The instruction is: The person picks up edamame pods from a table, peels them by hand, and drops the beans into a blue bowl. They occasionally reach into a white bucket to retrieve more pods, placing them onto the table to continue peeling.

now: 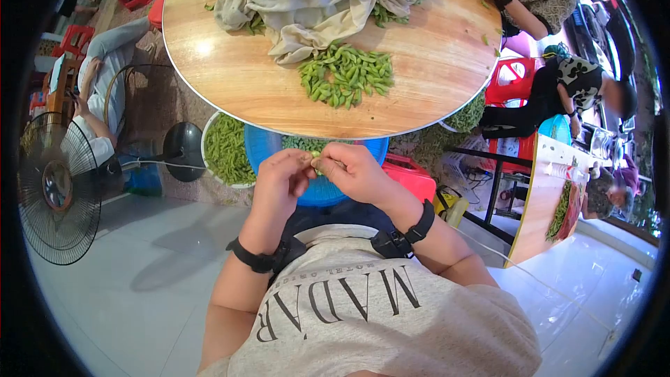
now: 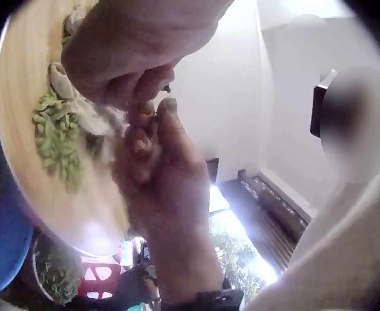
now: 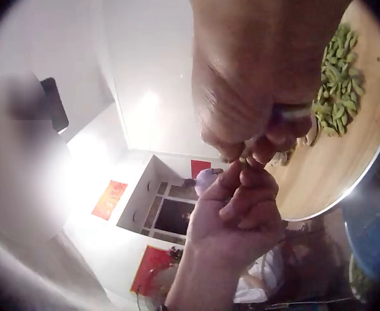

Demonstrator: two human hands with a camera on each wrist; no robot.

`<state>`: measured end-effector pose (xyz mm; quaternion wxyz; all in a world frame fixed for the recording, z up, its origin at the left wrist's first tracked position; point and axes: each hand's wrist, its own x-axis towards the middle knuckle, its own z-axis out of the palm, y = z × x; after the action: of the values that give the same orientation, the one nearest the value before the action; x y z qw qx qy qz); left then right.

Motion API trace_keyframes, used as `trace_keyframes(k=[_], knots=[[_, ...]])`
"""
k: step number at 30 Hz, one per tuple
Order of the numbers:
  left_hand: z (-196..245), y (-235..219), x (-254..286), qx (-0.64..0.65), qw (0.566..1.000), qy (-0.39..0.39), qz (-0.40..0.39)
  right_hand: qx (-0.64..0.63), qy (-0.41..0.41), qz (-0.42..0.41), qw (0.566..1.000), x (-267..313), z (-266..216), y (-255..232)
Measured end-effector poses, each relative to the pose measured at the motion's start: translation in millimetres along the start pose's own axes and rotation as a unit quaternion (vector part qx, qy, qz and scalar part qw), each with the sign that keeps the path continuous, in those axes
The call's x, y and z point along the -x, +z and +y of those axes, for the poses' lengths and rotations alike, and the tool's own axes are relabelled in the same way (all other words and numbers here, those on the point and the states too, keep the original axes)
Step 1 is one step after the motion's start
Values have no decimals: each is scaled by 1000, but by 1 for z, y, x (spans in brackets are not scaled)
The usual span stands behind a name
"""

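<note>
Both hands meet over a blue basin (image 1: 259,145) at the near edge of the round table. Thumb and fingertips of the left hand (image 1: 278,171) pinch a small green bean pod (image 1: 316,154). From the other side the right hand (image 1: 359,173) pinches the same pod, its fingertips right against the left's. In the right wrist view a bit of green (image 3: 297,112) shows by the right hand's curled fingers. A heap of green pods (image 1: 342,73) lies on the table beyond the hands. Green beans (image 1: 301,143) show in the basin, partly hidden by the hands.
A beige cloth (image 1: 314,0) covers more pods on the wooden table (image 1: 230,91). Left of the basin stands a white-rimmed tub of pods (image 1: 227,150); a red stool (image 1: 412,178) is at right. A fan (image 1: 59,188) stands at far left. Other people sit around.
</note>
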<state>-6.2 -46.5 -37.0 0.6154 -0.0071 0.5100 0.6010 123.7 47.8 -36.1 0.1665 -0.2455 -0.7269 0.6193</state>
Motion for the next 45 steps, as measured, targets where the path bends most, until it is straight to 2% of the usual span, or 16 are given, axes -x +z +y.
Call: trace_keyframes(k=[2, 6, 9, 10, 13, 16, 19, 22, 28, 31, 34, 37, 38, 42, 44, 45], knots=[[-4, -7, -8, 57, 998, -30, -16, 28, -25, -17, 999, 1, 10, 2], [-17, -21, -21, 13, 997, -74, -17, 45, -17, -66, 997, 1, 40, -3], [-24, -24, -22, -92, 994, -64, 11, 22, 52, -12, 998, 1, 48, -11], [-25, -21, -21, -121, 991, -56, 21, -32, 155, -8, 987, 0, 39, -14], [-30, -23, -21, -142, 987, -64, 28, 24, 34, 5, 999, -4, 51, -3], [-32, -25, -21, -127, 988, -83, 27, -16, 80, -20, 996, -5, 65, 0], [-36, -25, -21, -150, 984, -97, 17, -8, 125, -101, 987, -9, 79, -1], [-43, -30, -23, -183, 977, -105, 4, 28, 125, -133, 983, -14, 84, -2], [-54, -31, -26, -236, 967, -73, 67, 74, 150, -66, 984, -10, 119, 6], [-56, -29, -31, -288, 949, -66, 108, 144, 94, 42, 984, -2, 109, 6], [-60, -22, -35, -297, 948, -68, 92, 57, 45, -64, 995, 0, 103, 8], [-64, -26, -38, -262, 960, -70, 74, -23, 154, -76, 985, -2, 110, 5], [-66, -29, -38, -248, 964, -73, 71, -4, 141, -83, 986, -3, 114, 5], [-67, -35, -43, -350, 923, -23, 155, 92, 74, -62, 991, 0, 133, 3], [-62, -56, -46, -395, 890, 17, 226, 172, 4, -49, 984, 2, 142, -4], [-66, -83, -51, -381, 890, 17, 251, 185, 27, -28, 982, -4, 139, -12]])
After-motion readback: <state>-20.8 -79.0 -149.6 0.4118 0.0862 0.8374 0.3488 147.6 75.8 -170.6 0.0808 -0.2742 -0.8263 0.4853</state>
